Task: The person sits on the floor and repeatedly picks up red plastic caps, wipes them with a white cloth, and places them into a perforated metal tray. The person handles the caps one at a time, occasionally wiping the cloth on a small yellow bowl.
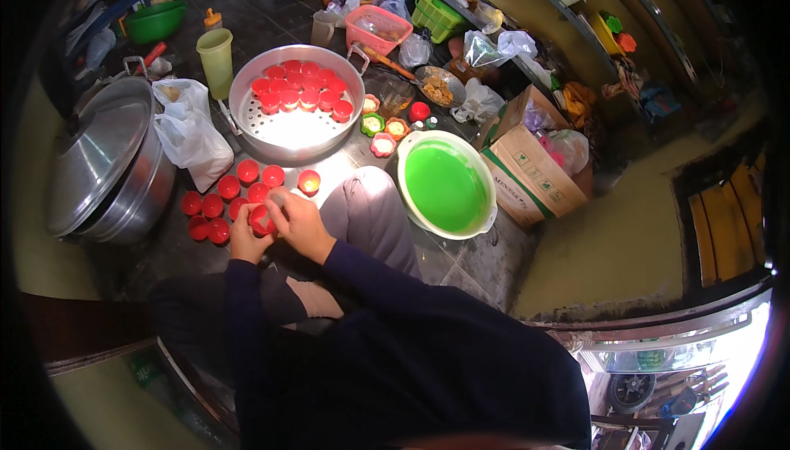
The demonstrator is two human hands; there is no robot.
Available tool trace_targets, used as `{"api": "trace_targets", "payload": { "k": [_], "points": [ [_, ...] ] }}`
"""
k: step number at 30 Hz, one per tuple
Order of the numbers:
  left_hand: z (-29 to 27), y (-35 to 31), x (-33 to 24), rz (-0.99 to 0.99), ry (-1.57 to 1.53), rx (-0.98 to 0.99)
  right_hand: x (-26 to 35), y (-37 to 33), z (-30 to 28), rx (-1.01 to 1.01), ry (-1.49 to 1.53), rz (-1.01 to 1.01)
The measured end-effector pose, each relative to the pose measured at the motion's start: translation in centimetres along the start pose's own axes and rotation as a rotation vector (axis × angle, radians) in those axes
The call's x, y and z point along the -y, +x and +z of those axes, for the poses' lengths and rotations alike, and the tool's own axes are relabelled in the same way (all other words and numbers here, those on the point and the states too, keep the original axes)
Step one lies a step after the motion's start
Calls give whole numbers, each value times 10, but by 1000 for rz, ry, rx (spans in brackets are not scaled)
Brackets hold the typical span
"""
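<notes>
Just in front of my lap, my left hand (pixel 247 240) is closed around a small red cup (pixel 262 220). My right hand (pixel 301 226) meets it at the rim, fingers bent together; whatever they pinch, if anything, is too small to make out. Several more red cups (pixel 212 206) stand on the floor just beyond and to the left of my hands. One red cup (pixel 309 182) near my knee catches bright light. Farther off, a round metal steamer tray (pixel 263 127) with a perforated bottom holds many red cups (pixel 309 98), packed toward its far side.
To the right is a white basin (pixel 405 195) of bright green liquid (pixel 444 187), with a cardboard box (pixel 535 172) beyond. A large lidded metal pot (pixel 123 162) and a white plastic bag (pixel 193 133) stand left. Flower-shaped molds (pixel 383 145) lie between tray and basin.
</notes>
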State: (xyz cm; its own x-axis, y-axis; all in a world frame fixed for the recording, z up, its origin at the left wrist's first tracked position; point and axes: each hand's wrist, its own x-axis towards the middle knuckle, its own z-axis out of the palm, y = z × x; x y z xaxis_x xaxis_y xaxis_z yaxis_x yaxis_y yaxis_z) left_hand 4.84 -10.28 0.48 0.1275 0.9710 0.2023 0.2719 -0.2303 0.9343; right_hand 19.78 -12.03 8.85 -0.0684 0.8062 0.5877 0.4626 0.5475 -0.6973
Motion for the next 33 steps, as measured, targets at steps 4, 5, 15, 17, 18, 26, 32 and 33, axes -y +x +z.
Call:
{"api": "trace_targets", "payload": {
  "k": [4, 5, 15, 17, 18, 26, 32, 33],
  "points": [
    [1, 0, 3, 55, 3, -22, 3, 1, -1, 23, -37, -52],
    [1, 0, 4, 79, -75, -26, 4, 0, -2, 1, -43, -37],
    [-1, 1, 2, 62, 1, -35, 9, 3, -5, -25, -50, 12],
    [-1, 2, 1, 64, -6, -19, 9, 4, -5, 24, 7, -22],
    [-1, 2, 1, 38, 61, -21, 10, 5, -4, 47, 51, -39],
    [-3, 1, -7, 175, 206, -51, -1, 7, 1, -21, 3, 96],
    [-3, 1, -9, 165, 225, -69, -39, 8, 16, -88, 28, 384],
    [-2, 1, -8, 168, 143, -67, -43, 8, 16, -87, 74, 520]
  ]
}}
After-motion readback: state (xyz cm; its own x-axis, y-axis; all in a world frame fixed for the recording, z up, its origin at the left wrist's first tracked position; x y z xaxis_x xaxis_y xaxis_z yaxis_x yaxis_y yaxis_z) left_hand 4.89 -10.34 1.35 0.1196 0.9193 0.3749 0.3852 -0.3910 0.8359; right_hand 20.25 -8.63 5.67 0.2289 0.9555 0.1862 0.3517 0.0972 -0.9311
